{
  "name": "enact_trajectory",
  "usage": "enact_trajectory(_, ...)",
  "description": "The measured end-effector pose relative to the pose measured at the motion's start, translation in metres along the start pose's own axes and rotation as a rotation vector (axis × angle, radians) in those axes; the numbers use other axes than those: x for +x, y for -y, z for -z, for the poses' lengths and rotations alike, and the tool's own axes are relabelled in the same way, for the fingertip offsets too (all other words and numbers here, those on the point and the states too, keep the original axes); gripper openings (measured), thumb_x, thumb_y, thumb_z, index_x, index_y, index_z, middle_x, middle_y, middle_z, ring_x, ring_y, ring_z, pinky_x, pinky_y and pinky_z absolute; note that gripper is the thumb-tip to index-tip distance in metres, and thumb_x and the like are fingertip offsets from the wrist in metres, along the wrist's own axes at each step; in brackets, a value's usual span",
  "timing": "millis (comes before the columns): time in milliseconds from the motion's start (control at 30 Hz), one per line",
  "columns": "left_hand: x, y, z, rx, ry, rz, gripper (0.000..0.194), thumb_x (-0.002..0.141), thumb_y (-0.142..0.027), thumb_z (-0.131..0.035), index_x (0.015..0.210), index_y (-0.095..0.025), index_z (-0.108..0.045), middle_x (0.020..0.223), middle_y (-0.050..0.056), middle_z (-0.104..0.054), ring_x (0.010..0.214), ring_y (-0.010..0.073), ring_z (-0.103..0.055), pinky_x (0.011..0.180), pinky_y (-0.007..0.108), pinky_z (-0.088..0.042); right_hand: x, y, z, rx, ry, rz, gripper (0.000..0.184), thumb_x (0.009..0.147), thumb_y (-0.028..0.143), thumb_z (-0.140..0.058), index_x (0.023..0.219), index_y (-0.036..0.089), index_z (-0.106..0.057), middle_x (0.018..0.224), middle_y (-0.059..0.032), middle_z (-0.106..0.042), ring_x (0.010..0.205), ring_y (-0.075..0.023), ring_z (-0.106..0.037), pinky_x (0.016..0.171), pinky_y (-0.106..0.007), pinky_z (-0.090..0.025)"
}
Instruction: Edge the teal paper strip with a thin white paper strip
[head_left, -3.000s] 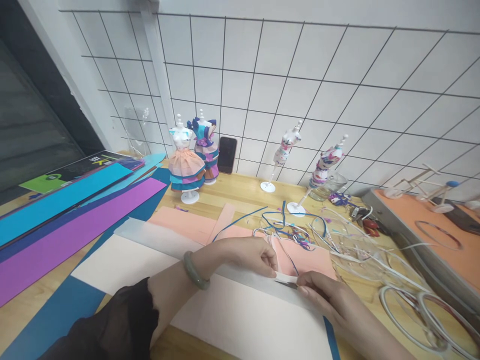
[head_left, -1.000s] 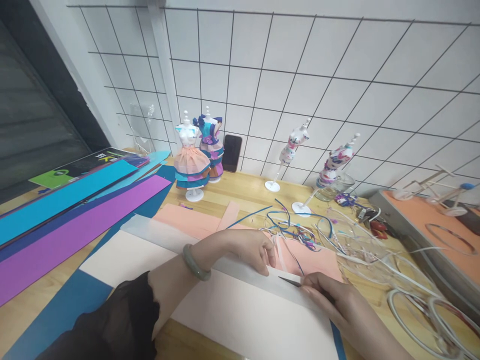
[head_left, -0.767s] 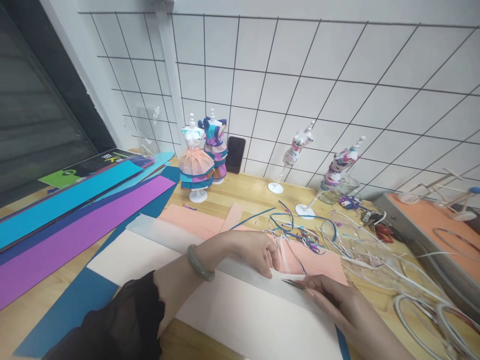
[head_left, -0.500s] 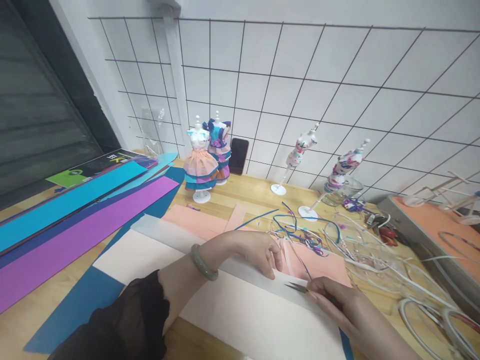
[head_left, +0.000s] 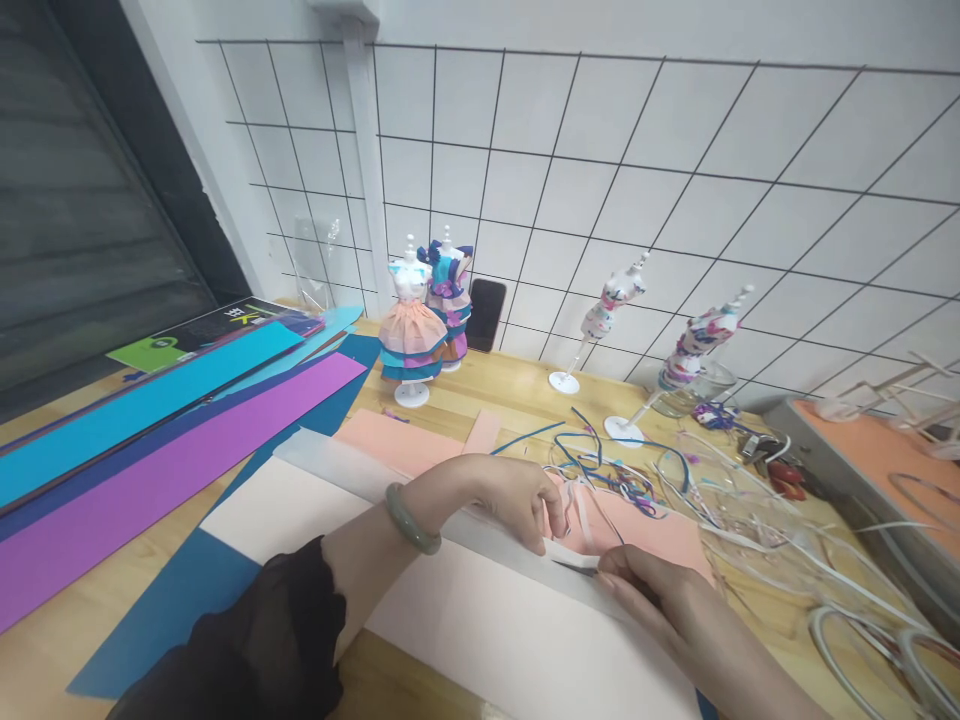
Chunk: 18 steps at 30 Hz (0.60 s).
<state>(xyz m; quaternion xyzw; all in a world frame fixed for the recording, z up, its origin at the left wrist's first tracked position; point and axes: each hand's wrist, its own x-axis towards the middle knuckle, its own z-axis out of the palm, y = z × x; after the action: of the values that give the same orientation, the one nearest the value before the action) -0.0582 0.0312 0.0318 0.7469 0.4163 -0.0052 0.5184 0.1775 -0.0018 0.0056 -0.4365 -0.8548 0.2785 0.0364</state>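
A large pale pink-white paper sheet [head_left: 480, 625] lies in front of me on a dark blue sheet [head_left: 165, 625]. My left hand [head_left: 510, 500], with a green bangle on its wrist, pinches the sheet's far strip edge with its fingers closed. Just to the right, my right hand [head_left: 660, 610] is closed on small scissors [head_left: 577, 566], whose blades meet the paper edge below my left fingers. Peach paper pieces [head_left: 637, 525] lie just beyond both hands.
Four small dress-form mannequins stand near the grid wall, two in paper dresses [head_left: 411, 335]. Long cyan and purple paper sheets [head_left: 165, 450] lie at left. A tangle of paper strips [head_left: 720, 500] covers the right side. A phone [head_left: 485, 314] leans on the wall; an orange-lined tray [head_left: 885, 470] is at far right.
The view has shifted so everything sits a little further right. The scissors have closed in toward my left fingers along the paper edge, which now lifts slightly.
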Motion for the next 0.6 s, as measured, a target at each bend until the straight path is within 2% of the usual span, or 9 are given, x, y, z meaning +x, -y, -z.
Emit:
enact_trajectory(400, 0.004, 0.007, 0.000, -0.010, 0.016, -0.024, 0.032, 0.060, -0.024, -0.067, 0.092, -0.021, -0.059, 0.076, -0.004, -0.060, 0.066, 0.0114, -0.055, 0.054, 0.021, -0.039, -0.004, -0.001, -0.006, 0.031, -0.039, -0.029, 0.030, 0.089, 0.044, -0.037, 0.085, 0.025, -0.060, 0.079, 0.0009, -0.068, 0.074, -0.0167, -0.061, 0.068, -0.024, -0.044)
enact_trajectory(600, 0.007, 0.012, -0.001, -0.036, 0.020, -0.028, 0.034, 0.059, -0.024, -0.069, 0.092, -0.021, -0.060, 0.077, -0.005, -0.060, 0.067, 0.0114, -0.056, 0.055, 0.020, -0.040, -0.004, -0.004, -0.010, 0.021, -0.100, -0.018, 0.034, 0.088, 0.048, -0.036, 0.078, 0.024, -0.058, 0.071, 0.0011, -0.064, 0.066, -0.0161, -0.058, 0.062, -0.024, -0.042)
